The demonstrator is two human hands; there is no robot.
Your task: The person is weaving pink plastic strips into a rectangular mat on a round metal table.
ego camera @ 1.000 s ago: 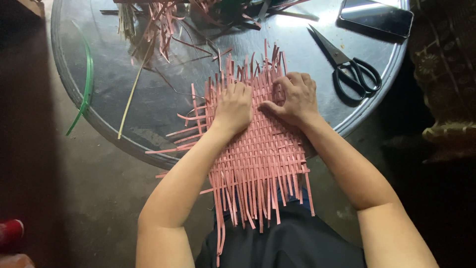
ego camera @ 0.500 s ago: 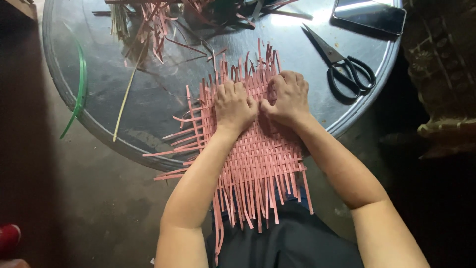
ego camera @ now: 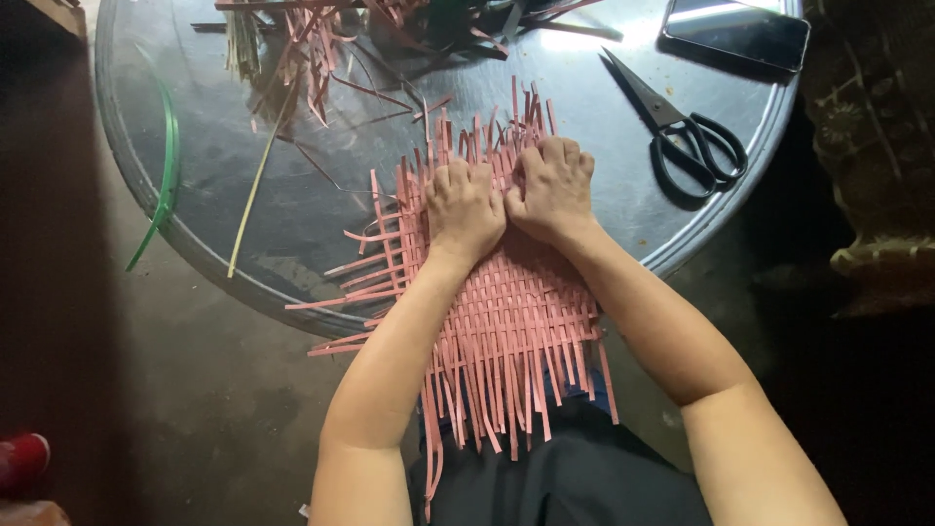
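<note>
1. Both my hands lay curled, knuckles up, pressed side by side on the pink woven mat (ego camera: 516,312); my left hand (ego camera: 466,206) and right hand (ego camera: 553,185) touched at the thumbs, fingers bent down onto the strips at the mat's far end. Whether either pinched a single strip I could not tell, since the fingertips were hidden under the knuckles.

2. By my judgement the weaving was well along: the middle of the mat, from under my hands back toward my lap, showed a close, even lattice.

3. What was left, as far as I could see, was the edges. Loose strip ends (ego camera: 497,122) stood unwoven beyond my fingers at the far side, others splayed out to the left, and a long fringe hung off the near edge over my dark clothing.

4. The mat lay partly on the round metal table (ego camera: 292,195) and partly overhanging its near rim, directly beneath both hands, so the working area sat right at my fingertips.

5. Black scissors (ego camera: 687,136) rested to the right, apart from my right hand, with a dark phone (ego camera: 735,29) farther off. Spare strips and cuttings (ego camera: 321,49) lay heaped at the far side, and a green strip (ego camera: 166,185) curved along the left rim.
</note>
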